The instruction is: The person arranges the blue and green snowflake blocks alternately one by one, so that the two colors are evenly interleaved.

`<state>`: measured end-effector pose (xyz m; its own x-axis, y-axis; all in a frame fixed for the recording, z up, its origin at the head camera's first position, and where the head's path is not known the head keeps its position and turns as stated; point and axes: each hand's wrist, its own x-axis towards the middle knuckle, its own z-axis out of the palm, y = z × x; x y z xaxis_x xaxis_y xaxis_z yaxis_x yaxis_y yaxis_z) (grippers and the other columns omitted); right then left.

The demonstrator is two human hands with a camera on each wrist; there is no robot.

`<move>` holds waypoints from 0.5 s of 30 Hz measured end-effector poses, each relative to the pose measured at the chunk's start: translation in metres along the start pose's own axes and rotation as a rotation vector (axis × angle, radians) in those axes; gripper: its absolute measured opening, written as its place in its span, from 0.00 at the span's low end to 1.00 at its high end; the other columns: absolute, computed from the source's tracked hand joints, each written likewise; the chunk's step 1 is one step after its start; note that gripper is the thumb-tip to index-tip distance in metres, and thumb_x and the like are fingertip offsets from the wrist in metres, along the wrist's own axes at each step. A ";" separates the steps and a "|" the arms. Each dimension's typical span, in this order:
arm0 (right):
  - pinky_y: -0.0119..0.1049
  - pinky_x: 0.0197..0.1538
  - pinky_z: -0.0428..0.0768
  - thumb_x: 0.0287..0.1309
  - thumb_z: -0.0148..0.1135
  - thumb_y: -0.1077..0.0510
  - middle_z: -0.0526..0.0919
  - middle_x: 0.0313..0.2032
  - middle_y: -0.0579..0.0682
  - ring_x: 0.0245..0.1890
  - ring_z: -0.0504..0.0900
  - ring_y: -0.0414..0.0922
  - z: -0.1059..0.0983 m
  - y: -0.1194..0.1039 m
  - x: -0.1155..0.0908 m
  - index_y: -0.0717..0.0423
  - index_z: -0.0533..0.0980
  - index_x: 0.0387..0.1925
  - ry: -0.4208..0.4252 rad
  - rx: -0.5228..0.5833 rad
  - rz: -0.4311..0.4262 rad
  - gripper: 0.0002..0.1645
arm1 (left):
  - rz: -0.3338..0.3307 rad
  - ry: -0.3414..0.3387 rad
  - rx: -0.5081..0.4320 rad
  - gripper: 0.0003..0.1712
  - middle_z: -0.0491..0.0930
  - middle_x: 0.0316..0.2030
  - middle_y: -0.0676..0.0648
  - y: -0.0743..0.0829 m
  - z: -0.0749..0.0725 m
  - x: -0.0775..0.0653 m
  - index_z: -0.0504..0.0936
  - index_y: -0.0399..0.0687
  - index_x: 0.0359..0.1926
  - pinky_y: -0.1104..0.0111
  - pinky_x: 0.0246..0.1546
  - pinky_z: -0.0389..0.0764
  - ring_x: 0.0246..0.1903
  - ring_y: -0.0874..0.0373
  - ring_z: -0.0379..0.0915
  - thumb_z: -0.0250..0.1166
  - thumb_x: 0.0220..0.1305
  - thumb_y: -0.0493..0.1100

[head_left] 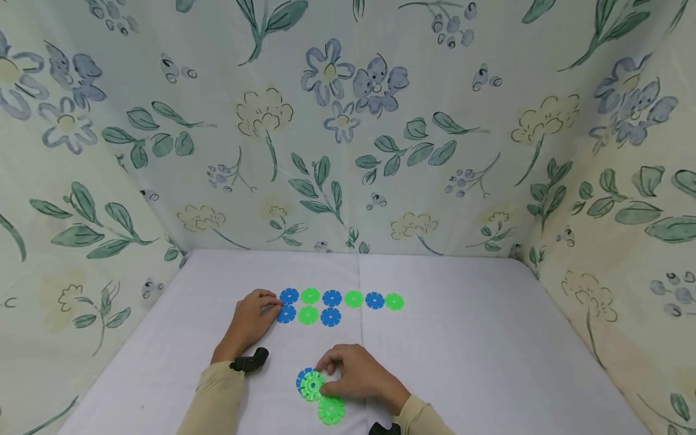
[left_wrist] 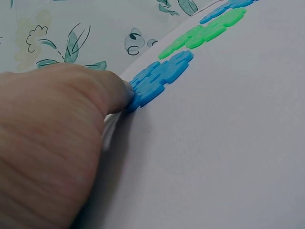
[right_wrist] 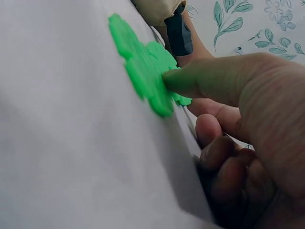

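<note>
Notched plastic discs shaped like flowers lie on the table in two rows, blue and green by turns. My left hand (head_left: 252, 320) is at the rows' left end, its fingertips at the edges of the upper blue disc (head_left: 289, 295) and lower blue disc (head_left: 286, 314). In the left wrist view the thumb (left_wrist: 114, 90) touches a blue disc's rim. Nearer to me, my right hand (head_left: 359, 374) pinches a green disc (head_left: 312, 386) by its edge between thumb and index finger, the other fingers curled. Under that disc a blue disc (head_left: 301, 380) shows partly.
Another green disc (head_left: 331, 411) lies just below the pinched one. Along the upper row, a blue disc (head_left: 374, 300) and a green disc (head_left: 394, 301) form the right end. A white cloth covers the table (head_left: 462, 350), with flower-patterned fabric (head_left: 380, 181) around it.
</note>
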<state>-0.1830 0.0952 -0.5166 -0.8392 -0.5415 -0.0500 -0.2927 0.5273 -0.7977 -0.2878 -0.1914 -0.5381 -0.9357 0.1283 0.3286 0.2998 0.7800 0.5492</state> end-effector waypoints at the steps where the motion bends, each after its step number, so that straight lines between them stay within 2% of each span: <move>1: 0.28 0.27 0.70 0.43 0.81 0.50 0.81 0.29 0.37 0.21 0.70 0.34 0.000 0.000 0.000 0.36 0.85 0.35 0.001 0.003 0.001 0.15 | 0.000 0.001 0.003 0.08 0.81 0.50 0.49 0.000 0.000 0.000 0.90 0.55 0.42 0.44 0.62 0.67 0.56 0.49 0.77 0.67 0.67 0.48; 8: 0.28 0.29 0.71 0.45 0.79 0.51 0.80 0.29 0.36 0.22 0.71 0.34 -0.001 -0.002 0.001 0.36 0.85 0.37 -0.005 0.020 0.013 0.14 | 0.006 0.009 0.002 0.08 0.81 0.50 0.49 0.001 0.000 0.001 0.90 0.55 0.42 0.44 0.61 0.68 0.55 0.49 0.77 0.67 0.66 0.48; 11: 0.27 0.31 0.72 0.48 0.78 0.52 0.80 0.30 0.36 0.25 0.72 0.33 -0.003 -0.003 0.000 0.36 0.86 0.42 -0.021 0.012 -0.015 0.17 | 0.009 0.015 0.001 0.08 0.81 0.49 0.49 0.001 0.000 0.000 0.90 0.54 0.42 0.45 0.60 0.69 0.54 0.49 0.77 0.68 0.66 0.48; 15: 0.25 0.33 0.72 0.53 0.75 0.53 0.80 0.32 0.35 0.28 0.72 0.31 -0.004 -0.003 -0.002 0.34 0.85 0.49 -0.037 -0.060 -0.087 0.20 | 0.013 0.020 -0.003 0.08 0.81 0.49 0.49 0.000 0.001 -0.001 0.90 0.54 0.42 0.45 0.60 0.69 0.54 0.49 0.77 0.68 0.66 0.48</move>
<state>-0.1821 0.0970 -0.5118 -0.7923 -0.6101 -0.0047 -0.3916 0.5144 -0.7629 -0.2874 -0.1908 -0.5391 -0.9279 0.1259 0.3509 0.3122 0.7768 0.5469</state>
